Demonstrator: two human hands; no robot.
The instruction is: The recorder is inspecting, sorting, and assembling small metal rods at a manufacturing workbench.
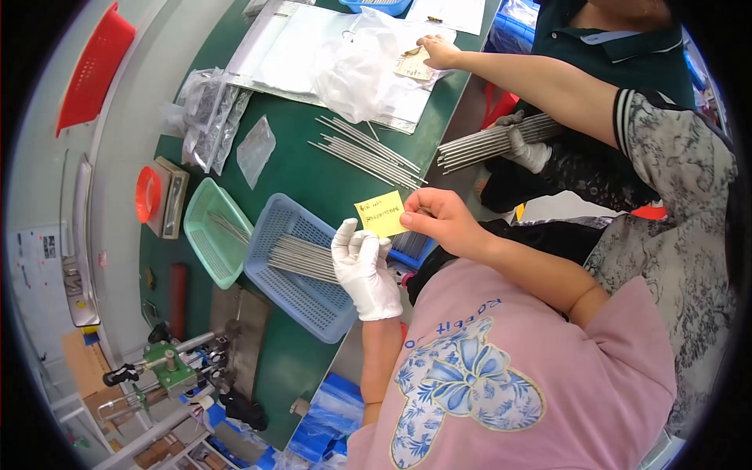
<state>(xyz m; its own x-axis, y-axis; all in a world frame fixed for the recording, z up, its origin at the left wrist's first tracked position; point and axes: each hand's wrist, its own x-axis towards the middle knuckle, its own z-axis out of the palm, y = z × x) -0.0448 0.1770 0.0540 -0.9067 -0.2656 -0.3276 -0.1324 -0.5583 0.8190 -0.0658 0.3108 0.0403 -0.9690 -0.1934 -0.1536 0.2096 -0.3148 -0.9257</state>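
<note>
Item 1: yellow rectangular paper note (379,211), handwritten, held up by the right edge of the green table (301,176). I judge it very light, limp, easily creased or torn; best taken flat by an edge or corner, off the writing.

Item 2: bare right hand (446,223), thumb and fingertip pinching the note's right edge.

Item 3: left hand (366,274) in a white glove, fingers curled by the note's lower left corner; from my distant post I cannot tell whether they grip it.

Item 4: thin, straight grey metal rods (301,258) lying in a blue perforated plastic basket (313,319), left of the glove. I expect them stiff, smooth, apt to roll, weightier in a bunch; mid-length should balance best.

Item 5: similar loose rods (368,160), farther off on the tabletop.
</note>
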